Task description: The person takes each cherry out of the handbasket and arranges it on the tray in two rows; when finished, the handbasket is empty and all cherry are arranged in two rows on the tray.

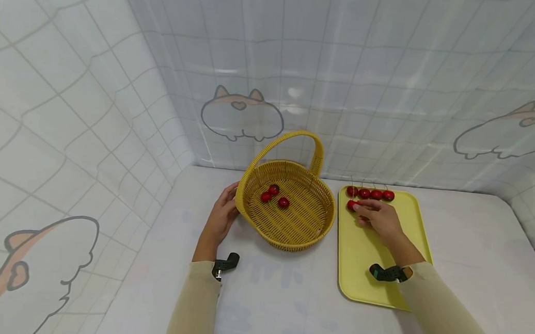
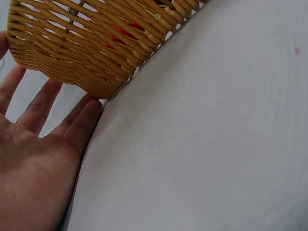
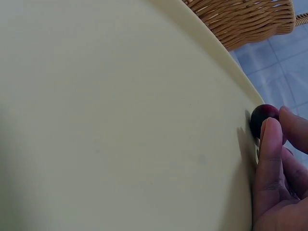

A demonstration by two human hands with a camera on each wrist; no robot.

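Note:
A yellow woven basket (image 1: pixel 290 236) with a tall handle holds three red cherries (image 1: pixel 283 203). My left hand (image 1: pixel 224 213) rests against the basket's left side, its fingers nearly straight along the lower wall in the left wrist view. On the yellow tray (image 1: pixel 358 266), my right hand (image 1: pixel 380 221) pinches a cherry (image 3: pixel 262 120) between thumb and fingers, close over the tray's surface near its left edge. Just behind that cherry, several more cherries (image 1: pixel 376 194) with upright stems line the tray's far edge.
Basket and tray stand side by side on a white-covered table (image 1: pixel 268 291), with a narrow gap between them. A grid-patterned curtain (image 1: pixel 370 91) with cartoon animals rises behind the table and at its left side. Each wrist wears a black camera band (image 1: pixel 388 272).

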